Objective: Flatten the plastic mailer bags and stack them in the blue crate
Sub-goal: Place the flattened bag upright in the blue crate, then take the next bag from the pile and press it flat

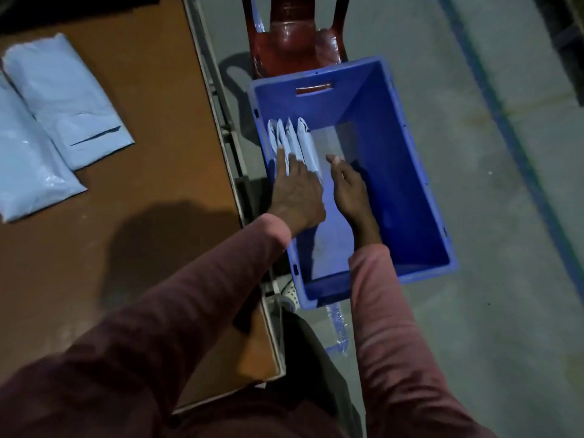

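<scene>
Your left hand (pixel 297 191), fingers straight, presses bags (pixel 292 139) against crate's (pixel 398 172) left wall, likely to flatten them. Right hand (pixel 349 184) relaxed, empty, just beside. Loose bags (pixel 63 99) at counter's (pixel 142 200) left edge.

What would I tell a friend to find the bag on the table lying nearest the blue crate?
Find the brown table left of the blue crate. On its left side, yours is the right-hand bag, beside a second bag. Only yours shows a dark slanted slit near its lower end.
</scene>
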`<action>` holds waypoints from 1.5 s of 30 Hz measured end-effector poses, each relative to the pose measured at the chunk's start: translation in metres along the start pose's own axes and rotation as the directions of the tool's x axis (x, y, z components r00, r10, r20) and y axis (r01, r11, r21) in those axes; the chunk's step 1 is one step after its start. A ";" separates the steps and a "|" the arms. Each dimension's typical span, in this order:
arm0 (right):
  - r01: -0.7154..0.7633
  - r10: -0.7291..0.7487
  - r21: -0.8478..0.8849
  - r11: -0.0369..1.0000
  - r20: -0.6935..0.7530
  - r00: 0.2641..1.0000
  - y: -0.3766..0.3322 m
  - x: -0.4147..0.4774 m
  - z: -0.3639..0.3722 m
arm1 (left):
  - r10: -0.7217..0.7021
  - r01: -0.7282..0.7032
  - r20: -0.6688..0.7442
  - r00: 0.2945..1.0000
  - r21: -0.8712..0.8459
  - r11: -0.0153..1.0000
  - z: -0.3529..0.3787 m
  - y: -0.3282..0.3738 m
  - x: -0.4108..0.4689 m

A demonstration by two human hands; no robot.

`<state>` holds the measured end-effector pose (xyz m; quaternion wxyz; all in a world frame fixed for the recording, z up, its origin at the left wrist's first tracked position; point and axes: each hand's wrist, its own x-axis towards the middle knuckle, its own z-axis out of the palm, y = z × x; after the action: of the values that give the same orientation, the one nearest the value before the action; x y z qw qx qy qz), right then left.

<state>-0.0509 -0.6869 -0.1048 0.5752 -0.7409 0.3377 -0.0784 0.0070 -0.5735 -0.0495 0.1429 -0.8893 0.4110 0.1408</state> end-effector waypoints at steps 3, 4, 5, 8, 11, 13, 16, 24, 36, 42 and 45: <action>0.089 -0.092 -0.045 0.995 -0.050 0.995 -0.030 -0.048 0.001 | -0.007 -0.014 -0.171 0.985 -0.124 0.992 -0.013 -0.023 -0.056; 0.121 -0.125 -0.054 0.991 -0.080 0.989 -0.041 -0.065 0.005 | -0.023 -0.022 -0.247 0.969 -0.178 0.984 -0.015 -0.035 -0.076; 0.151 -0.158 -0.071 0.986 -0.117 0.980 -0.051 -0.081 0.011 | -0.046 -0.027 -0.317 0.947 -0.222 0.975 -0.016 -0.048 -0.097; 0.234 -0.274 -0.181 0.955 -0.245 0.930 -0.082 -0.129 0.044 | -0.129 -0.031 -0.447 0.885 -0.333 0.942 -0.010 -0.090 -0.156; 0.300 -0.362 -0.254 0.920 -0.249 0.899 -0.110 -0.172 0.093 | -0.230 -0.025 -0.505 0.832 -0.448 0.894 0.005 -0.135 -0.211; 0.377 -0.430 -0.268 0.887 -0.177 0.885 -0.128 -0.194 0.133 | -0.300 -0.011 -0.527 0.795 -0.508 0.862 0.021 -0.169 -0.242; 0.483 -0.508 -0.259 0.837 -0.040 0.860 -0.149 -0.216 0.192 | -0.391 -0.020 -0.536 0.748 -0.607 0.794 0.052 -0.220 -0.279; 0.536 -0.534 -0.310 0.785 0.099 0.839 -0.166 -0.252 0.290 | -0.533 0.049 -0.467 0.706 -0.719 0.694 0.122 -0.312 -0.352; 0.251 -0.299 -0.699 0.669 0.056 0.952 -0.213 -0.169 0.412 | -0.575 0.014 -0.392 0.718 -0.818 0.574 0.140 -0.352 -0.372; 0.408 -0.398 -0.511 0.757 0.134 0.907 -0.203 -0.188 0.367 | -0.554 -0.047 -0.439 0.707 -0.811 0.583 0.138 -0.358 -0.359; 0.489 -0.453 -0.199 0.849 0.198 0.869 -0.178 -0.224 0.328 | -0.549 -0.064 -0.536 0.641 -0.751 0.658 0.135 -0.350 -0.363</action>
<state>0.0173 -0.2723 0.0103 0.4661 -0.8694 0.1101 -0.1219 0.0328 -0.0558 0.0086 -0.3688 -0.9005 0.2076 -0.0998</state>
